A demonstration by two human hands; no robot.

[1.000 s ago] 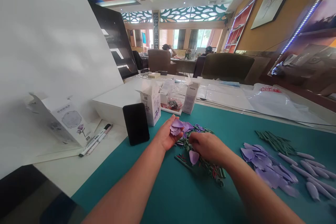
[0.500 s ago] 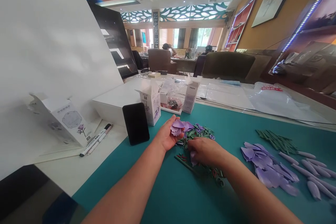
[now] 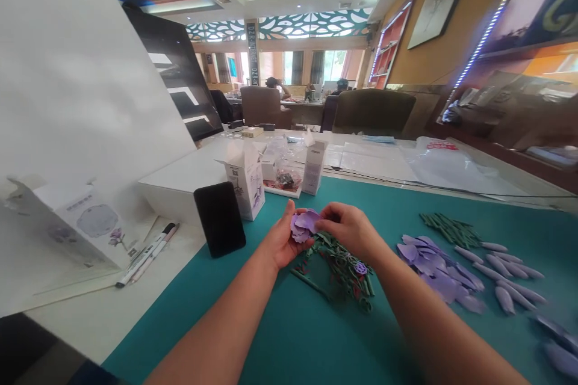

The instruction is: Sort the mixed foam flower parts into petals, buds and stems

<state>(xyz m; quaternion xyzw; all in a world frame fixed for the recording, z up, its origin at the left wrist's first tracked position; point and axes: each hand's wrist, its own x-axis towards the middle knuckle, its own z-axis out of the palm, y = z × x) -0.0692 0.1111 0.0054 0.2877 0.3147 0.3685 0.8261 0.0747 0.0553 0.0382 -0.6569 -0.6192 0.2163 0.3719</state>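
Observation:
Purple plastic petals (image 3: 303,226) rest in my left hand (image 3: 280,242), which is cupped around them with the thumb up. My right hand (image 3: 348,227) pinches at the right edge of these petals, its fingertips touching them. Just below both hands lies a jumbled pile of green plastic stem and leaf pieces (image 3: 347,271) with some red bits. A small purple wheel-shaped piece (image 3: 360,267) sits on that pile. To the right, a heap of loose purple petals (image 3: 436,267) lies on the green mat (image 3: 316,337).
Green sticks (image 3: 449,230) and long pale-purple bud pieces (image 3: 506,271) lie at the right. A black tablet (image 3: 220,218) leans by an open white box (image 3: 246,183); another narrow box (image 3: 313,168) stands behind the hands. Markers (image 3: 147,254) lie at left. People sit far back.
My right hand has lifted from the green pile to the petals in my left hand. The view has turned slightly right, showing more purple pieces at the lower right.

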